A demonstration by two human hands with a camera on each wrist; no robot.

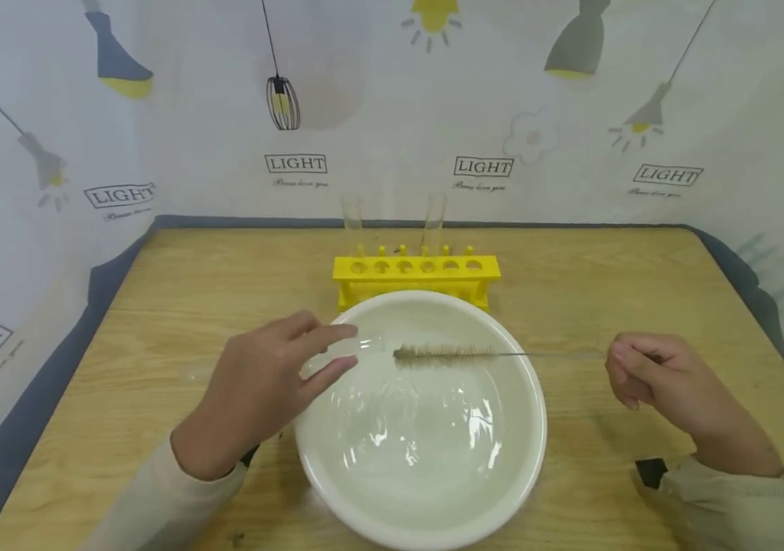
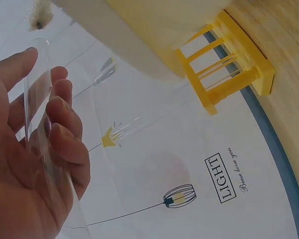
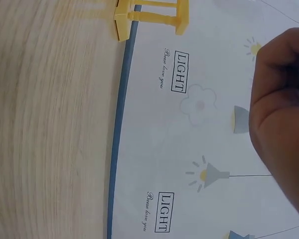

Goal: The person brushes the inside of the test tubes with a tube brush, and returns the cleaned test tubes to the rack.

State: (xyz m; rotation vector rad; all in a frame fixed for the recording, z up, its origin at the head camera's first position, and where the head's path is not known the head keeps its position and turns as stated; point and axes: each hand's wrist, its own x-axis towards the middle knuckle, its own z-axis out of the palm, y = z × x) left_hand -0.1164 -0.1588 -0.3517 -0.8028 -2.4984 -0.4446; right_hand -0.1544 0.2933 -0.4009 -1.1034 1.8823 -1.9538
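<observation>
My left hand holds a clear glass test tube lengthwise, thumb on one side and curled fingers on the other, over the left rim of a white bowl. One end of the tube points right, toward a test tube brush. A small gap separates that end from the brush's tan bristle tip. Out past the bowl's right side, my right hand pinches the thin wire handle of the brush, which lies level above the bowl. In the right wrist view only part of the curled right hand shows.
Behind the bowl stands a yellow test tube rack. Two clear test tubes stand upright at it, one at the left and one right of the middle. Bright reflections show inside the bowl. A lamp-printed cloth rises behind the wooden table.
</observation>
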